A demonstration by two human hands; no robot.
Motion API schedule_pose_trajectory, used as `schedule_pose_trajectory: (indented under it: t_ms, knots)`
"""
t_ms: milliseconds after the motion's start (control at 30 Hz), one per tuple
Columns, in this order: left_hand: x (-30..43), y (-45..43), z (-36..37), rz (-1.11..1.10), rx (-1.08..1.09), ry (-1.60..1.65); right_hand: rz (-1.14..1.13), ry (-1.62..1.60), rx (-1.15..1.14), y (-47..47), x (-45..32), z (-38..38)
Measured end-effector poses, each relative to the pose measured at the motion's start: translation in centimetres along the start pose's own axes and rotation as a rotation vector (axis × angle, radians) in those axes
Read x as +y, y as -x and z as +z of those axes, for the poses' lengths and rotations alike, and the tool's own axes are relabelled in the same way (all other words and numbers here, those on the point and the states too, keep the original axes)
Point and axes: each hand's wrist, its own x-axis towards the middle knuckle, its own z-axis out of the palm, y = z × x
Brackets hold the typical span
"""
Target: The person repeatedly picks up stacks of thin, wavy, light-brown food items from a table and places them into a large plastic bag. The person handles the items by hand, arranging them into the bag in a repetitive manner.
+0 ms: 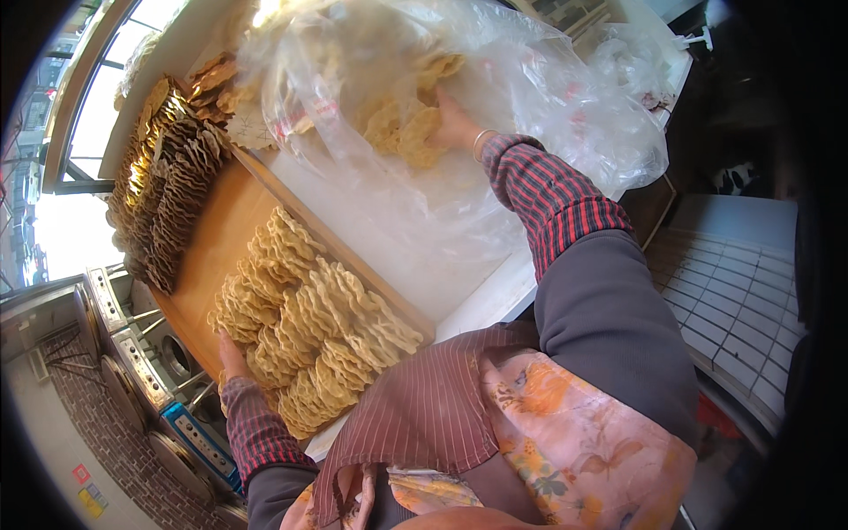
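Note:
My right hand reaches into a large clear plastic bag and grips some thin, wavy, pale yellow crisps. Through the hazy film their exact number is hard to make out. My left hand lies against the outer edge of pale crisps that stand on edge in packed rows. These rows fill the near end of a shallow wooden tray. The left fingers are partly hidden beside the crisps, so their grip does not show.
Darker brown crisps stand stacked at the tray's far end, by a window. Round griddle machines with control panels line the left side. The tray rests on a white worktop. More crumpled plastic lies at the back right.

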Motion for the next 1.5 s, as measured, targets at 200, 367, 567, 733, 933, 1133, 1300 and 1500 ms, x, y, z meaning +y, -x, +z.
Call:
schedule_pose_trajectory:
  t_ms: [200,367,567,733,933,1133,1300,1500]
  knots:
    - [-1.5,-1.5,-0.5,-0.137,0.005,0.136,-0.303,0.332,0.063,0.6,-1.9,-0.1]
    - [-0.4,0.1,0.4,-0.094,0.051,0.101,-0.350,0.653,0.036,-2.2,-4.4,-1.3]
    - [1.0,1.3,1.5,-0.067,0.083,0.041,-0.356,0.734,-0.022,-3.6,-6.8,-2.8]
    - [0.5,0.8,1.4,0.000,0.065,-0.019,-0.697,0.482,-0.096,-0.6,-6.7,-1.0]
    - [-0.4,0.4,0.7,-0.005,0.098,-0.040,-0.518,0.256,-0.175,-2.2,-6.9,1.1]
    - [-0.8,-0.2,0.4,-0.007,0.112,-0.070,-0.434,0.049,0.005,-2.9,-6.1,2.6]
    - [-1.5,-0.4,0.1,0.054,0.087,-0.083,-0.326,-0.173,0.089,-2.6,-5.6,3.8]
    - [-0.8,-0.4,0.5,-0.037,0.135,-0.021,-0.349,0.095,-0.166,-4.5,-7.2,2.9]
